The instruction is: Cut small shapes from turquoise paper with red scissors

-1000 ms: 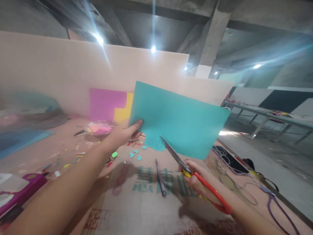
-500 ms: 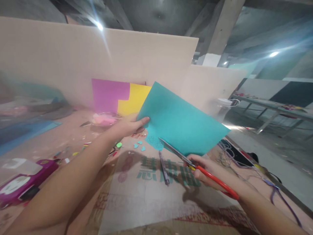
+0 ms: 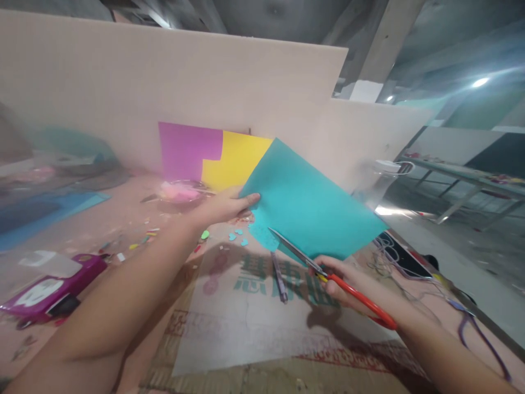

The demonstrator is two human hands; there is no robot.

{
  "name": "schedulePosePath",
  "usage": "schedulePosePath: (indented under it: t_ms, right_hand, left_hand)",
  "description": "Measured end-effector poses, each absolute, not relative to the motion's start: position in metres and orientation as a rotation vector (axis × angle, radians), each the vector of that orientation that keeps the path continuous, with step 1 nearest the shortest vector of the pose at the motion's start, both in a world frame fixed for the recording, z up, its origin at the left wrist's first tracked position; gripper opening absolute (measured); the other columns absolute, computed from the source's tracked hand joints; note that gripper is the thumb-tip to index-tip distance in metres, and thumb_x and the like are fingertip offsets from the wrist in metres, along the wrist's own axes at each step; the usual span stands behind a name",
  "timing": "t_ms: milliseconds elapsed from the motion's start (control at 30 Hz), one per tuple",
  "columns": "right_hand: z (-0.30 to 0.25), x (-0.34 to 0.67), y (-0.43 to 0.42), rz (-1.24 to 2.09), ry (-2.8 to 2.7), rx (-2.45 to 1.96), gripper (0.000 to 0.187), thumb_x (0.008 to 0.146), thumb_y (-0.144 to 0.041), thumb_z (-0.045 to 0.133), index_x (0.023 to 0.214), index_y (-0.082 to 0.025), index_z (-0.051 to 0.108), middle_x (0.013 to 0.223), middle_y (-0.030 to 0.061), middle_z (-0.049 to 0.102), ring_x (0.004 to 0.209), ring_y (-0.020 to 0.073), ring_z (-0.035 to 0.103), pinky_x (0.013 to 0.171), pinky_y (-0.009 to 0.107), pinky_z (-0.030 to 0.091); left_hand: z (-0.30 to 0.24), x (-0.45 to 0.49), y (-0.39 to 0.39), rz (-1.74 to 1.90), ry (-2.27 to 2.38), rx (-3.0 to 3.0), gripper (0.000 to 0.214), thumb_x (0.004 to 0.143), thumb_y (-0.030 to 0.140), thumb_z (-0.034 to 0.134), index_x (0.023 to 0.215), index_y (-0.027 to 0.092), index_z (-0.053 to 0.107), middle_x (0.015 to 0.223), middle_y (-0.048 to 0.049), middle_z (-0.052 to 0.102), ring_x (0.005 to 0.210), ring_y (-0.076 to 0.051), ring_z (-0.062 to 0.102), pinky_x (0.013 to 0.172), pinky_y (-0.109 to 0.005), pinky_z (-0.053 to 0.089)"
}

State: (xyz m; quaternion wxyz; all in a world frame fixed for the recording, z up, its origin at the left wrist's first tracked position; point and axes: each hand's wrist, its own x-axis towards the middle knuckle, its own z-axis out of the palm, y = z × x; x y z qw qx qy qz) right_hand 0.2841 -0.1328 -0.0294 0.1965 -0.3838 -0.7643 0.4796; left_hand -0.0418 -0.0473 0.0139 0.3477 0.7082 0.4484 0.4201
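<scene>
A large teal sheet of paper [image 3: 311,202] is raised above the table, tilted. My left hand [image 3: 241,203] pinches its left edge, thumb on the near face. Red-handled scissors [image 3: 356,301] are gripped in my right hand [image 3: 340,276], their blades lying along the sheet's lower edge with the tip near a cut. Left of the tip, faint drawn marks show on a small flap of the paper. Below it a pen [image 3: 279,279] lies on a white printed sheet [image 3: 238,328]. Small teal cut-out pieces [image 3: 232,236] and a green round piece [image 3: 205,235] are scattered close by.
Purple paper [image 3: 188,142] and yellow paper [image 3: 233,158] lean against a pale board [image 3: 172,76]. A magenta device [image 3: 57,287] sits at left, beyond it a blue sheet [image 3: 45,219]. Cables and a dark tablet-like object [image 3: 404,254] lie at right. A clear dish holds pink material [image 3: 180,191].
The view has shifted slightly, moving the background a little right and up. Both hands keep their grip on the paper and scissors; the scissors have barely moved against the sheet.
</scene>
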Motion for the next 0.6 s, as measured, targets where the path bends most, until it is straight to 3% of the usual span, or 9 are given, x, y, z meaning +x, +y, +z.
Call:
schedulePosePath:
  t_ms: [267,400,600]
  right_hand:
    - [-0.032,0.284,-0.135,1.38,-2.124,-1.18,0.062,0.084,-0.079,0.061,0.101,-0.02,0.057,0.068,-0.0049,0.045,0.056,0.0097,0.033,0.047,0.022,0.023]
    - [-0.033,0.284,-0.134,1.451,-2.12,-1.211,0.066,0.082,-0.082,0.06,0.103,-0.019,0.056,0.068,-0.0057,0.044,0.056,0.009,0.032,0.046,0.021,0.023]
    - [-0.033,0.283,-0.134,1.298,-2.209,-1.217,0.065,0.086,-0.08,0.056,0.107,-0.019,0.056,0.076,-0.003,0.047,0.062,0.0114,0.039,0.053,0.023,0.031]
  left_hand:
    - [0.02,-0.031,-0.054,0.91,1.011,1.906,0.044,0.085,0.061,0.063,0.073,0.021,0.048,0.055,0.006,0.039,0.049,-0.01,0.036,0.049,-0.023,0.032]
    - [0.021,-0.031,-0.054,0.877,1.007,1.891,0.042,0.087,0.059,0.061,0.074,0.021,0.046,0.056,0.0067,0.039,0.05,-0.009,0.035,0.05,-0.022,0.032]
    - [0.019,-0.025,-0.057,0.871,1.078,1.899,0.042,0.085,0.058,0.062,0.075,0.021,0.046,0.06,0.0058,0.038,0.056,-0.01,0.039,0.051,-0.021,0.034]
